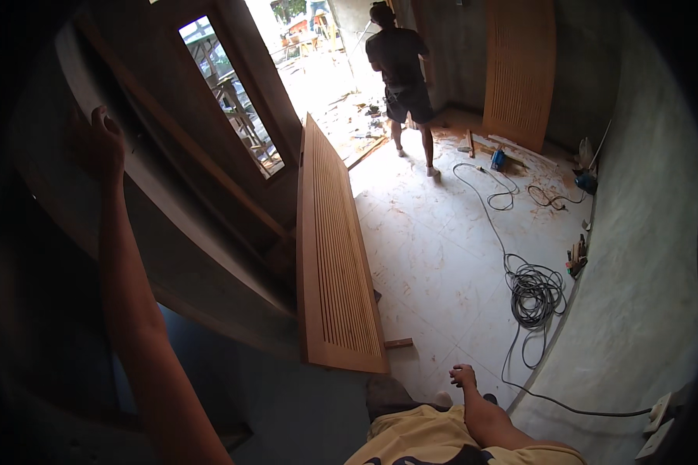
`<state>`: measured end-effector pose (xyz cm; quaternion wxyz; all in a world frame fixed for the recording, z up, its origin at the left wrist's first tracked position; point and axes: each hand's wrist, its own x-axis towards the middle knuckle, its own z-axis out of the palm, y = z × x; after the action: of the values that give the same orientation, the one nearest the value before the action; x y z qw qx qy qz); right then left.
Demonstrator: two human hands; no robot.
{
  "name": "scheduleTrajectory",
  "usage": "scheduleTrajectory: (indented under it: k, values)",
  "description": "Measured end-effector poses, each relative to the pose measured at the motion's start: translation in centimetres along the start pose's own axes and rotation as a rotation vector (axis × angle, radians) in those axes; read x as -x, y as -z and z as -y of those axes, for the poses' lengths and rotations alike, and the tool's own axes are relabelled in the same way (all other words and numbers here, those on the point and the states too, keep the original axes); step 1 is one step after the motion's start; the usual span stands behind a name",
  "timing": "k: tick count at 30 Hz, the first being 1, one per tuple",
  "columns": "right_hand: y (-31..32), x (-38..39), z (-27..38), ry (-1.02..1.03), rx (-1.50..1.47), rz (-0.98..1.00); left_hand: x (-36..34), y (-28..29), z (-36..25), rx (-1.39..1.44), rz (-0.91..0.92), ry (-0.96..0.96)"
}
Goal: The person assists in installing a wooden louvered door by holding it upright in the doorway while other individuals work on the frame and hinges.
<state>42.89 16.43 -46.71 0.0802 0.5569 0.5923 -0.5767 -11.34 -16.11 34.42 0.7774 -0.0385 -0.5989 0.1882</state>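
My left arm stretches up the left side, and my left hand [107, 143] rests against the grey wall edge [163, 205]. Its thumb stands apart; the other fingers are partly lost in shadow, and nothing shows in its grip. Low down near my body hangs my right hand [463, 377], its fingers loosely bent and apart, with nothing visible in them. Between the two hands a wooden door panel [337, 263] with fine grooves stands on its long edge, leaning. Neither hand touches this panel. A small wood block [399, 342] lies at its near end.
Ahead, a person [399, 70] in dark clothes stands by the bright doorway. Another grooved panel [520, 74] leans at the back wall. A coiled black cable [537, 296] runs to a socket [659, 412]. A blue power tool [498, 160], wood strips and shavings lie on the tiled floor [434, 256].
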Motion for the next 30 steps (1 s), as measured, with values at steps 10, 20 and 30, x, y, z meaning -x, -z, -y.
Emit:
scheduleTrajectory:
  k: [10, 20, 30]
  values:
    - [0.03, -0.47, -0.29, 0.007, 0.012, 0.004, -0.31, 0.47, 0.15, 0.056, -0.045, 0.001]
    - [-0.11, -0.07, -0.05, -0.003, 0.007, -0.001, -0.20, 0.56, 0.17, 0.078, -0.021, -0.013]
    - [-0.06, -0.48, -0.64, 0.023, 0.011, -0.011, -0.09, 0.15, 0.43, 0.007, -0.012, -0.018]
